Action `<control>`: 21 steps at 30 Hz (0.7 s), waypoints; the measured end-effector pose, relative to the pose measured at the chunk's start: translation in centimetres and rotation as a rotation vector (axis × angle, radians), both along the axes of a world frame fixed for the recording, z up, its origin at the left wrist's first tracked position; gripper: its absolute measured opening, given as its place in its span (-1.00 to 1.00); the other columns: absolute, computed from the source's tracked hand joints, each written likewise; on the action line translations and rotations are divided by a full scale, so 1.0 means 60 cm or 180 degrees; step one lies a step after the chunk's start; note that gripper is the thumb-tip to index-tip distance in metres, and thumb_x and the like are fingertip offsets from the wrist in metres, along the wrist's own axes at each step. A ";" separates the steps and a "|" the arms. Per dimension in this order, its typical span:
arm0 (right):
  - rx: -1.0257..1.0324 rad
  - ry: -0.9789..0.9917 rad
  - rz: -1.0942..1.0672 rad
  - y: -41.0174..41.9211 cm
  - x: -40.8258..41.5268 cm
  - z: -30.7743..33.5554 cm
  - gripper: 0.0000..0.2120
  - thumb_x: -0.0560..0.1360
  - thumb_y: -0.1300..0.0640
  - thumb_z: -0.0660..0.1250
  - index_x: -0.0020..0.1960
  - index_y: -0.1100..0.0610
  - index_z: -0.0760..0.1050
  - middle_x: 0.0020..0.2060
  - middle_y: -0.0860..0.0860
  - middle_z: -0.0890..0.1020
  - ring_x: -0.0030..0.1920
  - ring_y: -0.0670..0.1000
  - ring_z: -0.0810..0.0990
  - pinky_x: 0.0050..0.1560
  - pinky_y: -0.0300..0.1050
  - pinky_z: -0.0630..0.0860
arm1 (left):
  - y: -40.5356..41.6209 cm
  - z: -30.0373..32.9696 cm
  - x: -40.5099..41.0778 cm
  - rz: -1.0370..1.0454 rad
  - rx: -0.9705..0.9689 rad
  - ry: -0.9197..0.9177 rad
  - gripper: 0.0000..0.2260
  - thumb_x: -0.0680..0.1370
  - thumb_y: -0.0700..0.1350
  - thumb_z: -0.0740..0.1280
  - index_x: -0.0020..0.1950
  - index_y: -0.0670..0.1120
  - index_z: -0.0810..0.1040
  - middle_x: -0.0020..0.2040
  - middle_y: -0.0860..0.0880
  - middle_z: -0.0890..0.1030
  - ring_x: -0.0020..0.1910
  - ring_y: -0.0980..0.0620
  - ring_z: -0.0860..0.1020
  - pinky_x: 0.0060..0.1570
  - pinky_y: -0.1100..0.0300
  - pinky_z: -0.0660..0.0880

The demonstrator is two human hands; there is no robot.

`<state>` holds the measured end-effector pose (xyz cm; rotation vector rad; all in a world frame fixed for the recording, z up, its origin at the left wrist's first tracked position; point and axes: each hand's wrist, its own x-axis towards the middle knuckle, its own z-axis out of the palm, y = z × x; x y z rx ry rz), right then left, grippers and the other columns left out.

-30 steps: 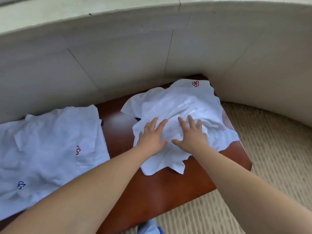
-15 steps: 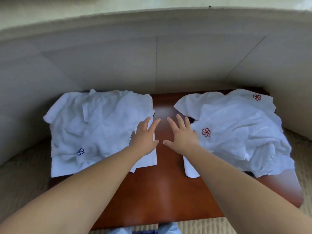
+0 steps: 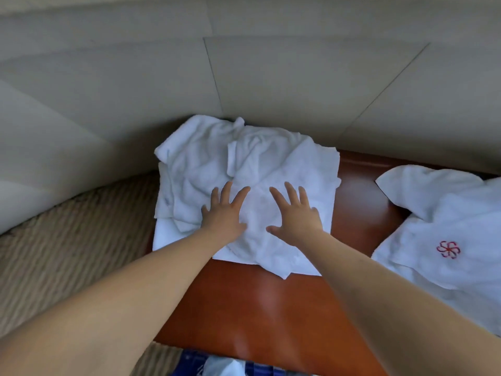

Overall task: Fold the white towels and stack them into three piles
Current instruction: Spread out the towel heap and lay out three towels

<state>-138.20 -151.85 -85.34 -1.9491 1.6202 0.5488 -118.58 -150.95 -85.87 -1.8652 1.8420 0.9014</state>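
Glossy reddish-brown wooden table against pale panelled wall; beige ribbed carpet at left.

Single head view, looking forward-down, close over table and hands.

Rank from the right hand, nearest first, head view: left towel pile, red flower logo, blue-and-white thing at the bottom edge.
1. left towel pile: under the right hand, touching.
2. red flower logo: on the right-side towel.
3. blue-and-white thing: bottom edge, nearest the person.
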 end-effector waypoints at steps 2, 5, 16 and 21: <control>0.0010 -0.0027 0.0066 -0.018 0.027 -0.017 -0.02 0.50 -0.28 0.38 0.62 -0.21 -0.25 0.63 -0.05 -0.25 0.63 0.19 -0.23 0.41 0.28 0.38 | -0.017 -0.018 0.029 0.0037 0.0031 -0.0064 -0.09 0.57 0.16 0.38 0.61 0.29 -0.28 0.63 0.01 -0.35 0.62 -0.21 -0.27 0.50 -0.34 0.12; -0.0029 -0.0002 0.0250 -0.046 0.062 -0.041 0.03 0.48 -0.26 0.42 0.61 -0.23 -0.30 0.62 -0.04 -0.27 0.62 0.20 -0.24 0.40 0.30 0.36 | -0.049 -0.049 0.055 0.0090 0.0038 -0.0110 0.03 0.49 0.28 0.43 0.57 0.30 -0.37 0.59 0.01 -0.45 0.59 -0.27 -0.33 0.48 -0.41 0.10; 0.0097 0.0715 0.0676 -0.106 0.134 -0.130 0.34 0.33 -0.23 0.54 0.49 -0.22 -0.61 0.57 0.13 -0.37 0.52 0.50 -0.32 0.20 0.46 0.43 | -0.091 -0.146 0.054 -0.0441 0.0180 -0.0371 0.27 0.32 0.34 0.54 0.60 0.11 -0.41 0.60 -0.17 -0.30 0.56 -0.45 -0.18 0.29 -0.40 0.38; -0.0149 0.0592 0.0634 -0.101 0.129 -0.132 0.13 0.44 -0.20 0.45 0.59 -0.22 -0.40 0.61 0.10 -0.15 0.55 0.46 -0.14 0.18 0.33 0.49 | -0.091 -0.140 0.043 -0.0470 -0.0051 -0.0474 0.06 0.47 0.16 0.49 0.65 0.05 -0.26 0.57 -0.19 -0.05 0.54 -0.38 0.04 0.21 -0.24 0.51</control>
